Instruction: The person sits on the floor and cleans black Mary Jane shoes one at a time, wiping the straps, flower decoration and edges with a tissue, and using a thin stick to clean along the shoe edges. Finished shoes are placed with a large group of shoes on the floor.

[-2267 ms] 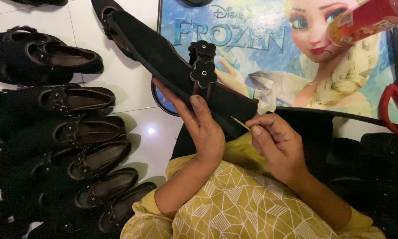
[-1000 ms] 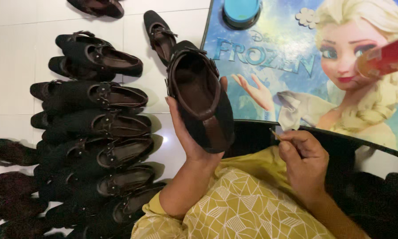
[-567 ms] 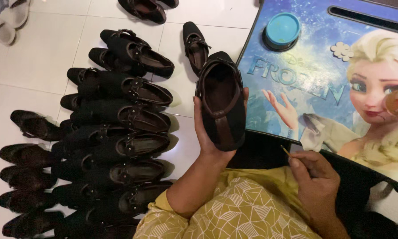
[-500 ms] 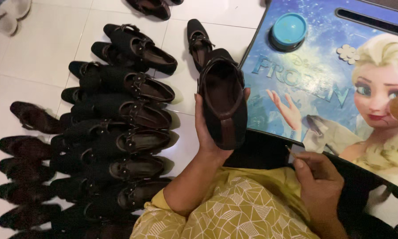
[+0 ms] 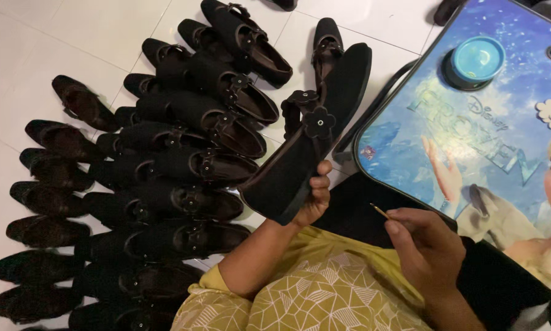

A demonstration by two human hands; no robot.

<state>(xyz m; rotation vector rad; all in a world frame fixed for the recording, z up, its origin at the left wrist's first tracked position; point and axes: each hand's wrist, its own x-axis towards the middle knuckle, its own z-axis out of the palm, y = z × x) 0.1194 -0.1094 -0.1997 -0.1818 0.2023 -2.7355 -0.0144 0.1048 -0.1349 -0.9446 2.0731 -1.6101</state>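
Shoe in left hand, thin stick in right; person seated on the white tiled floor [image 5: 104,30].

Left hand [image 5: 312,199] is closed around the heel end of a black suede flat shoe with a flower-trimmed strap [image 5: 309,144], tilted toe-up and away, sole edge toward the person, probably so the side can be inspected. Right hand [image 5: 425,245] pinches a thin pale stick [image 5: 379,211], tip pointing at the shoe but apart from it. Matching black shoes lie in close rows [image 5: 165,184] to the left, within reach. A low blue cartoon-printed table [image 5: 471,141] sits to the right, with a round blue tin [image 5: 476,60] on it.
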